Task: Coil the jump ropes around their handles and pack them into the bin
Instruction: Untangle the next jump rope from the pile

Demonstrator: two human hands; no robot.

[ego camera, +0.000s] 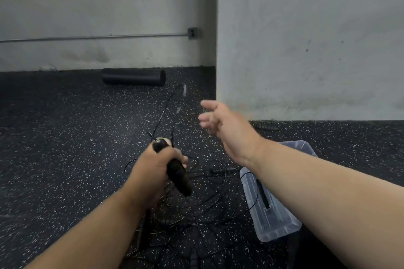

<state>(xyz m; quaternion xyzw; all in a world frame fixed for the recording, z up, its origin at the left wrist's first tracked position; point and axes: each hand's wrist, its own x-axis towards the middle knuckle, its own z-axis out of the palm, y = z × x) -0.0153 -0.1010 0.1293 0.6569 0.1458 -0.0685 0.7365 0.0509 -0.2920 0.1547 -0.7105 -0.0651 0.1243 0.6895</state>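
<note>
Your left hand [153, 164] grips the handle [178, 173]; your right hand [220, 124], fingers loosely spread, looks empty. The thin cord [166, 105] seems whippy; catch it near the handle.

Black foam roller [133, 76] against grey wall [98, 6], outlet box [194, 33] above.

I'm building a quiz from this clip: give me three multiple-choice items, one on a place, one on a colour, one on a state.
1. Where is the clear bin?
A. on the floor under the right forearm
B. against the far wall
C. left of the left arm

2. What colour is the foam roller?
A. white
B. black
C. red

3. What does the left hand do?
A. hangs open
B. presses the floor
C. grips a jump rope handle

Answers: 1 A, the forearm crosses it; 2 B, dark beside the wall; 3 C, fingers wrap it.
</note>
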